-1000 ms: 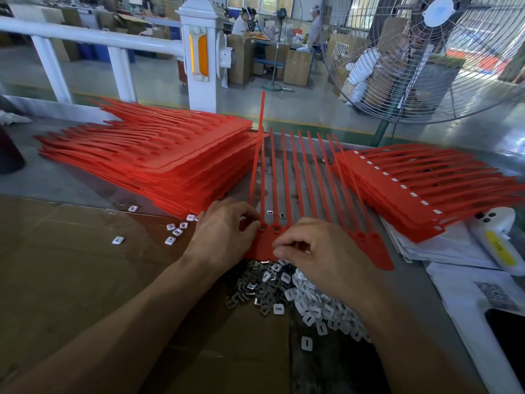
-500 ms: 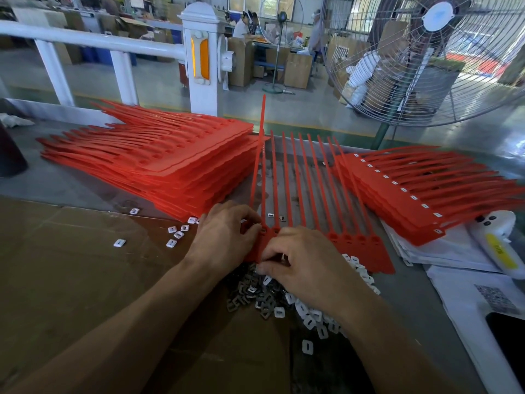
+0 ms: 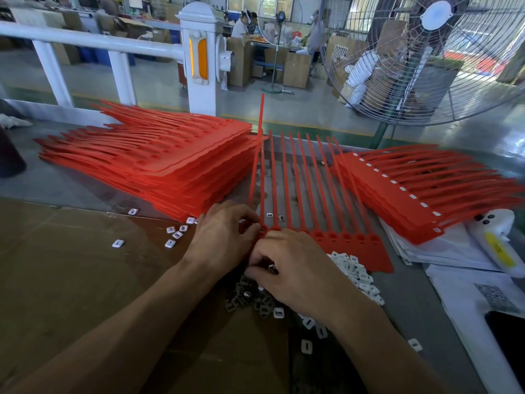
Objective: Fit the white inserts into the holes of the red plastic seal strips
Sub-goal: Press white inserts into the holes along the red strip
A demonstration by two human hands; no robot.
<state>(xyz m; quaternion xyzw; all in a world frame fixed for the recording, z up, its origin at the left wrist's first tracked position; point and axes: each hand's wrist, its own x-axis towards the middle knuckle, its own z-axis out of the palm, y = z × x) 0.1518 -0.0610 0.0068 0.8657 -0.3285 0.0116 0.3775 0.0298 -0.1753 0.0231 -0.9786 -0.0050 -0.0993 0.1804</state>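
A red sheet of joined seal strips (image 3: 349, 243) lies in front of me, its tails pointing away. My left hand (image 3: 224, 231) pinches the sheet's left end, where one strip stands up. My right hand (image 3: 295, 268) lies over the near edge of the sheet with curled fingers and pinches a small insert at its fingertips. A heap of white inserts (image 3: 352, 274) lies under and to the right of that hand, with more spilling toward me.
A tall stack of red strip sheets (image 3: 159, 163) sits at the left, a second stack with white inserts fitted (image 3: 420, 191) at the right. Loose inserts (image 3: 176, 234) dot the brown cardboard. White papers (image 3: 468, 294), a white device (image 3: 500, 240) and a big fan (image 3: 426, 61) are at right.
My right hand has slid left and toward me along the sheet's near edge, uncovering the white heap on its right. The left hand has stayed put.
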